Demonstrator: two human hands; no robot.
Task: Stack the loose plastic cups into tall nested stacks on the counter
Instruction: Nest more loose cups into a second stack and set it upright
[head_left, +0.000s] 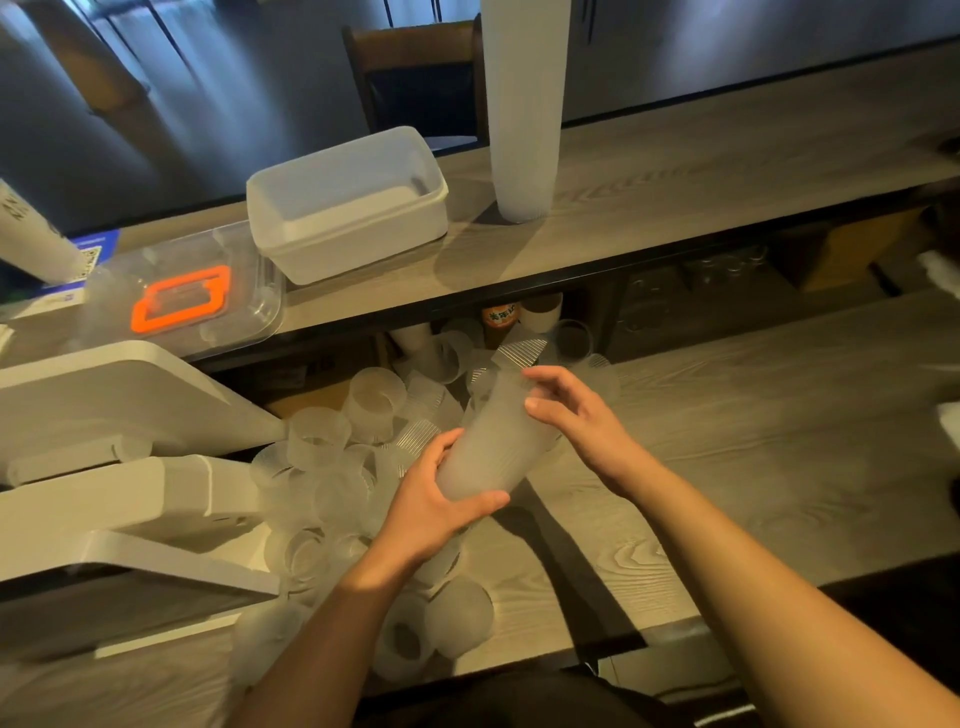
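Head view is showing the left hand (436, 512) wrapping around the lower end of a short nested stack (493, 441), clamping it, probably to steady it. The right hand (574, 415) is resting at the stack's upper end, fingers curled loosely on the top cup, likely seating it. Loose cups (332, 467) are lying heaped just left of and beneath the left hand. A tall stack (522, 130), standing well beyond both hands, is running out of frame at the top.

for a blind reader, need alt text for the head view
Both hands hold a short nested cup stack tilted over the counter: left hand at its base, right hand near its top. Loose cups lie left; a tall stack stands behind.
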